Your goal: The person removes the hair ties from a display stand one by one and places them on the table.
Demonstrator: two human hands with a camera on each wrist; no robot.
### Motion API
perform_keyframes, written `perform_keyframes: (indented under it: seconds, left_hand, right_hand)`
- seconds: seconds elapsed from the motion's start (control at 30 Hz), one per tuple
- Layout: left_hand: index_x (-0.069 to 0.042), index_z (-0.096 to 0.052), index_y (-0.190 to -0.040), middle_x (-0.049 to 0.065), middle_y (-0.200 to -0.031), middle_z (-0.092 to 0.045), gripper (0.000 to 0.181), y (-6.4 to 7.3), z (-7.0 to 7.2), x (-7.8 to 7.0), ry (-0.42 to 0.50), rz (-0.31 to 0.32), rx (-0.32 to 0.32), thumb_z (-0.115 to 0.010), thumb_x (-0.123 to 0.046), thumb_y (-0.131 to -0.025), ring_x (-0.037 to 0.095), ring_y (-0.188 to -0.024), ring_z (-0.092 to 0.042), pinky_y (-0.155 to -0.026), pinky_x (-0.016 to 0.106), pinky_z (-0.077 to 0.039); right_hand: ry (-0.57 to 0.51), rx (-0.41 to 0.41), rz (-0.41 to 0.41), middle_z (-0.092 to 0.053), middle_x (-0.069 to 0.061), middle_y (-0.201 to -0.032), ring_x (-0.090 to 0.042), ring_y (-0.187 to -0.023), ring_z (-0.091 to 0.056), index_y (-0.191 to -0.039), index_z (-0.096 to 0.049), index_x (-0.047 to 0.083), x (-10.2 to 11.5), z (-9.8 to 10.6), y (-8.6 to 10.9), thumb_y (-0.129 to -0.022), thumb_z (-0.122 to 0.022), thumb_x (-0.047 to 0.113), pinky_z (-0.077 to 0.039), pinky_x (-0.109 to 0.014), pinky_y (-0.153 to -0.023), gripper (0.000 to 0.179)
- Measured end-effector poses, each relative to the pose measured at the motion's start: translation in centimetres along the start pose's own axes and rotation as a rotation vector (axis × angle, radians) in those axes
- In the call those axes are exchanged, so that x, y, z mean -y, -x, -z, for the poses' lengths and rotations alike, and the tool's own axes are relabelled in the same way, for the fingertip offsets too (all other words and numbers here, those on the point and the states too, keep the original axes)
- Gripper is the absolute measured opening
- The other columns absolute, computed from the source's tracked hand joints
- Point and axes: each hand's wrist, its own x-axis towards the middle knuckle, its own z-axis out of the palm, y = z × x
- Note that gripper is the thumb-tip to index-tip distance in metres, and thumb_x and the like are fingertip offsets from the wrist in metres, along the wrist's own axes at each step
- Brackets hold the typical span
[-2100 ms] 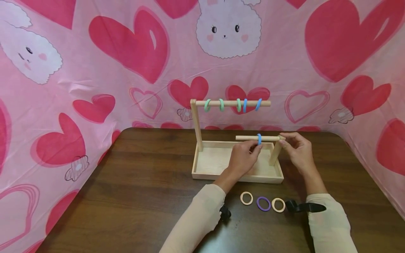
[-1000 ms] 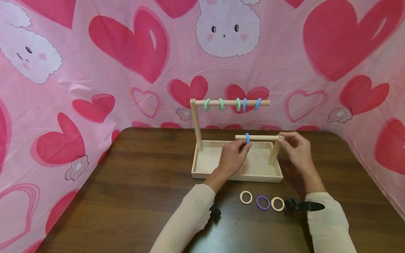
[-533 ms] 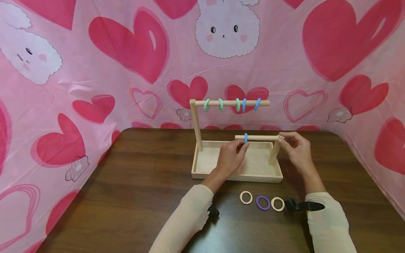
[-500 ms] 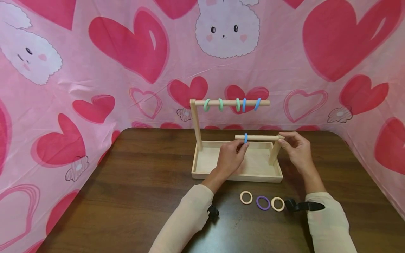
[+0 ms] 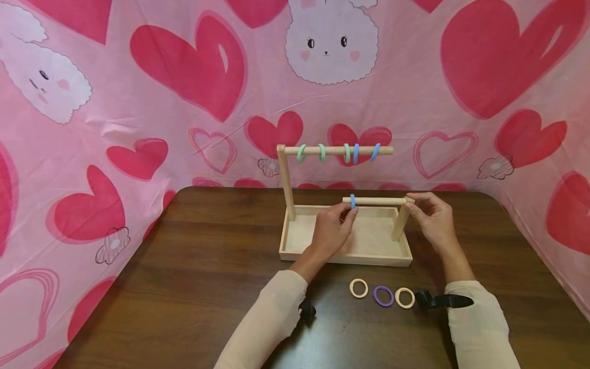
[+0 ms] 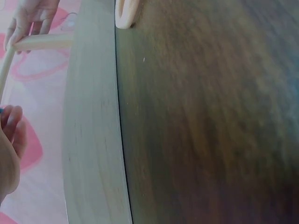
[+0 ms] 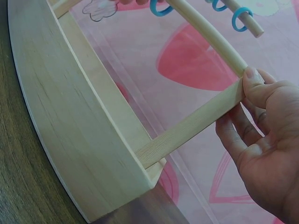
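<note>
A wooden rack with a shallow tray base (image 5: 345,260) stands on the table. Its lower rod (image 5: 380,201) carries one blue ring (image 5: 353,201) near the free left end. My left hand (image 5: 330,228) pinches that ring between thumb and forefinger. At the rod's other end my right hand (image 5: 435,218) grips the top of the short post (image 5: 400,225), with the thumb on the near side, as the right wrist view also shows. Along the upper rod (image 5: 334,150) hang three green rings, one of them a green ring (image 5: 301,154), and two blue ones, the outermost being a blue ring (image 5: 375,152).
In front of the tray lie a beige ring (image 5: 358,288), a purple ring (image 5: 383,296) and another beige ring (image 5: 405,298). The tall post (image 5: 287,184) rises at the tray's left. Behind the brown table (image 5: 207,277) hangs a pink heart-patterned cloth (image 5: 258,92).
My left hand has slid the blue ring leftward along the lower rod, from past its middle to near the free end. The right hand has kept its grip on the post.
</note>
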Motion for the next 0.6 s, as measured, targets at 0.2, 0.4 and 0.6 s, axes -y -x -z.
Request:
perform_keyframes:
  seconds: [0.2,0.4,0.6]
  left_hand:
    - [-0.003,-0.076,-0.096,0.007,-0.079,-0.077,0.014,0.02,0.31,0.26,0.004,0.008,-0.004,-0.07,-0.016,-0.096,0.013,-0.068,-0.07,-0.066,0.01,-0.05]
    - [-0.002,-0.076,-0.095,0.007,-0.078,-0.076,0.014,0.06,0.52,0.61,-0.007,-0.003,-0.023,-0.071,-0.015,-0.095,0.013,-0.066,-0.07,-0.064,0.012,-0.051]
    - [-0.001,-0.076,-0.094,0.008,-0.077,-0.076,0.015,0.13,0.87,0.66,-0.006,-0.006,-0.039,-0.071,-0.015,-0.095,0.013,-0.066,-0.069,-0.063,0.012,-0.051]
  right_hand:
    - [0.017,-0.002,0.01,-0.07,0.018,-0.081,0.005,-0.073,-0.059,-0.102,-0.076,0.002,-0.06,0.0,-0.02,-0.088,-0.064,-0.017,-0.047,-0.009,-0.065,0.027]
    - [0.013,-0.002,0.008,-0.07,0.018,-0.081,0.004,-0.073,-0.059,-0.105,-0.073,-0.007,-0.07,0.01,-0.01,-0.089,-0.064,-0.017,-0.047,-0.009,-0.065,0.021]
    - [0.008,-0.006,0.009,-0.07,0.017,-0.08,0.004,-0.072,-0.059,-0.103,-0.075,-0.002,-0.06,0.02,0.05,-0.088,-0.064,-0.017,-0.047,-0.009,-0.065,0.024]
